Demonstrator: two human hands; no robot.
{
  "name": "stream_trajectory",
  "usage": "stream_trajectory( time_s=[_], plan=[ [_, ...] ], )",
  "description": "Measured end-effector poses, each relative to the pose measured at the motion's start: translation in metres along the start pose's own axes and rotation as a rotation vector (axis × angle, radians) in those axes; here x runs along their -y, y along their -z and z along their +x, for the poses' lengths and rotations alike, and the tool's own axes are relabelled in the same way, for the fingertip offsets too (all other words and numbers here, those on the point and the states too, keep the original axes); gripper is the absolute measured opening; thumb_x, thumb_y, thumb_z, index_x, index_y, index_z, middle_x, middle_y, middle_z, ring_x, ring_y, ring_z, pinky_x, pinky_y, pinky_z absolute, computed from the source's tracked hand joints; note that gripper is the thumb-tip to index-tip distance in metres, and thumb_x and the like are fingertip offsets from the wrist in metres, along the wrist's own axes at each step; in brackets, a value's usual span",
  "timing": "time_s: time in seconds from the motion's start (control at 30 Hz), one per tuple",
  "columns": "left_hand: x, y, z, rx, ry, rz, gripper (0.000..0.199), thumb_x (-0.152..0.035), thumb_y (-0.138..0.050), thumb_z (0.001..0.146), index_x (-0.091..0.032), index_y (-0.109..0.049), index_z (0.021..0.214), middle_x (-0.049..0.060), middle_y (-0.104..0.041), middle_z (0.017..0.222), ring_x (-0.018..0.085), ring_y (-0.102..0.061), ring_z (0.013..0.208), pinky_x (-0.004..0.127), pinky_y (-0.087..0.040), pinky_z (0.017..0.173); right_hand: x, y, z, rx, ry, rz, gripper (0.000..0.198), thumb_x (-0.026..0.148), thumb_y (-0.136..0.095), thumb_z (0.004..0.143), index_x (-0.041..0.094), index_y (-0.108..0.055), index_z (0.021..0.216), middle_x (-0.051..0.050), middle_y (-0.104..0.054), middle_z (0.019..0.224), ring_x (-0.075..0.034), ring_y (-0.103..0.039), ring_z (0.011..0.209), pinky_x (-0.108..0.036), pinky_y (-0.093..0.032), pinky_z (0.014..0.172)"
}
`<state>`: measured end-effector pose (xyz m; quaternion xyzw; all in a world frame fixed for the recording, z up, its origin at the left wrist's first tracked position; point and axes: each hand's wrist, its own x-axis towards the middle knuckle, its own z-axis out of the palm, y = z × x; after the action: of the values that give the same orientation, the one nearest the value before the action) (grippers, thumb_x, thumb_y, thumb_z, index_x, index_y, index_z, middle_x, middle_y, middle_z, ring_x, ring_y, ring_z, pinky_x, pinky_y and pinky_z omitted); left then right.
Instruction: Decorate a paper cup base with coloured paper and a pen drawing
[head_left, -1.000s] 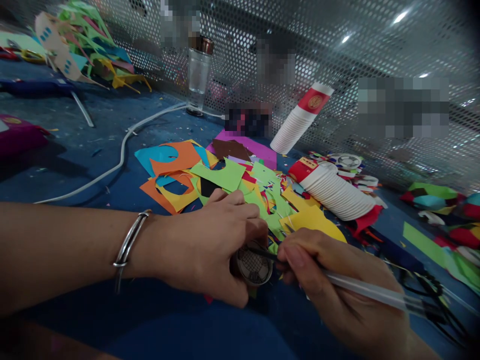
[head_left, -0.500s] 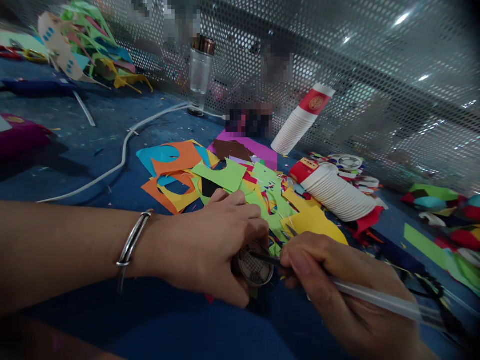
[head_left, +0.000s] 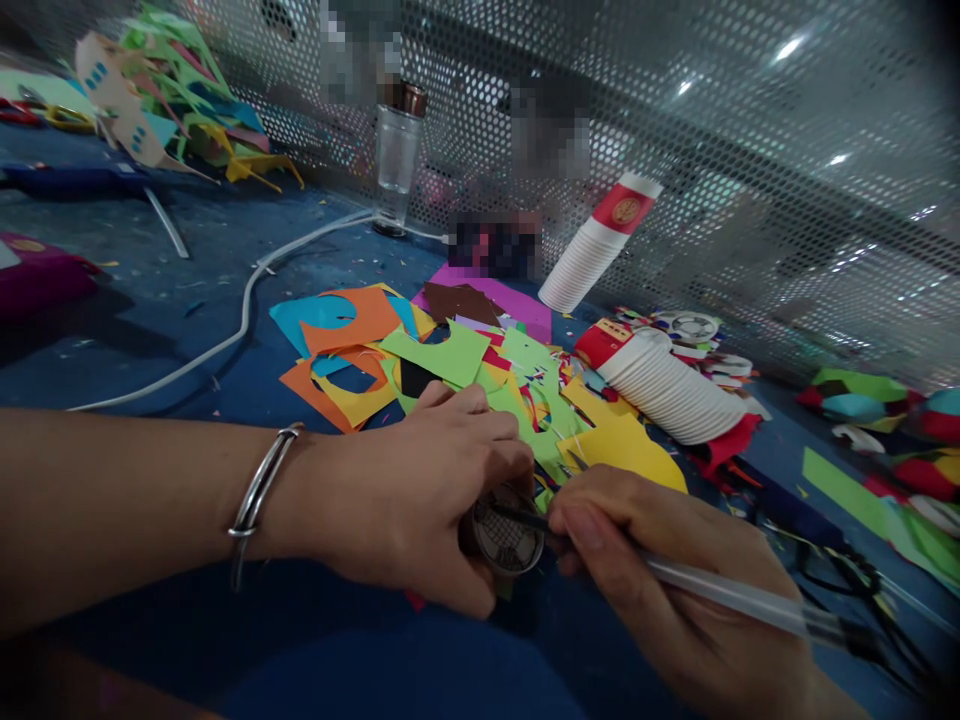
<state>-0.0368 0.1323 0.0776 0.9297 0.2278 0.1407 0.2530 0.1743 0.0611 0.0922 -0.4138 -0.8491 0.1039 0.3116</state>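
Note:
My left hand [head_left: 409, 500], with a silver bangle on its wrist, is closed around a small round object [head_left: 508, 540] whose flat face carries a dark line drawing with a grid pattern. Its kind I cannot make out, and its far side is hidden under my fingers. A pen [head_left: 720, 590] with a clear barrel is pinched in my right hand [head_left: 675, 580]. Its dark tip lies on or just over the drawn face. Cut colored paper [head_left: 442, 350] in green, orange and yellow lies just beyond both hands, partly covered by my left fingers.
A clear bottle [head_left: 396, 160] stands by the perforated metal panel [head_left: 480, 130]. One stack of paper cups [head_left: 592, 255] leans there; another stack [head_left: 667, 385] lies nearer. A white cable [head_left: 247, 300] crosses the blue table [head_left: 322, 230]. At left lies a blue glue gun [head_left: 82, 178].
My right hand and the pen have shifted slightly left. My left hand still grips the round object, and the whole view has moved a little.

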Motion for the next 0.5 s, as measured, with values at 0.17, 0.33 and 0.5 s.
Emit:
stream_trajectory(
  time_s=[0.17, 0.33, 0.5],
  plan=[
    [-0.0001, -0.0004, 0.0001, -0.001, -0.005, -0.002, 0.03, -0.026, -0.076, 0.065, -0.023, -0.062, 0.091, -0.001, -0.058, 0.095, 0.025, -0.049, 0.097, 0.043, -0.034, 0.086, 0.0004, 0.0016, -0.0002, 0.009, 0.012, -0.031, 0.019, 0.017, -0.055, 0.102, 0.024, -0.064, 0.086, 0.003, -0.07, 0.067, -0.011, -0.067, 0.055, -0.024, -0.049, 0.049],
    [-0.0002, 0.0004, 0.0001, 0.006, 0.007, -0.014, 0.031, -0.027, -0.076, 0.065, -0.023, -0.062, 0.092, -0.001, -0.059, 0.097, 0.025, -0.05, 0.098, 0.045, -0.033, 0.089, -0.0005, 0.0019, 0.0003, 0.008, 0.008, -0.024, 0.021, 0.021, -0.054, 0.103, 0.024, -0.063, 0.084, 0.003, -0.069, 0.064, -0.012, -0.065, 0.052, -0.025, -0.049, 0.049],
    [0.0, 0.0007, 0.0009, 0.023, 0.002, 0.0, 0.035, -0.028, -0.08, 0.064, -0.024, -0.062, 0.093, -0.002, -0.058, 0.099, 0.025, -0.05, 0.099, 0.042, -0.033, 0.084, -0.0013, 0.0011, 0.0008, 0.001, 0.032, -0.017, 0.021, 0.02, -0.054, 0.102, 0.024, -0.063, 0.084, 0.003, -0.069, 0.065, -0.011, -0.065, 0.053, -0.023, -0.048, 0.05]
  ],
)
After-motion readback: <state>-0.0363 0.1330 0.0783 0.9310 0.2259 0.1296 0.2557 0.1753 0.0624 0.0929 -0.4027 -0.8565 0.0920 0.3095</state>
